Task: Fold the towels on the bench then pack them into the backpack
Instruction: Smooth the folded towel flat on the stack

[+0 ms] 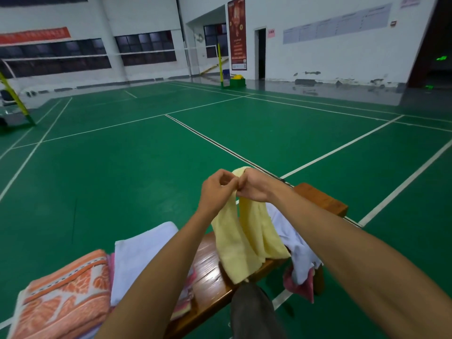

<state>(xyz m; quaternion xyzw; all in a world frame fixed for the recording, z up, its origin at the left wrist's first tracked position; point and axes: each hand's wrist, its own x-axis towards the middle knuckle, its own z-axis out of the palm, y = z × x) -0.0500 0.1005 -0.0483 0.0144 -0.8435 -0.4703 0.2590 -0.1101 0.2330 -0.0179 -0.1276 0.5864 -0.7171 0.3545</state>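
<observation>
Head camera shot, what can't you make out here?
- Backpack: nowhere in the head view.
- Orange towel: cut off by the bottom-left edge.
- White towel: partly hidden by the left forearm.
- Bench: middle covered by the yellow towel.
- Wall poster: text too small.

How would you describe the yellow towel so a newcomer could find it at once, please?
Find the wooden bench on the green court. Above its middle, both hands pinch the yellow towel, which hangs doubled. It is the only pale yellow cloth and the only one lifted.
</observation>
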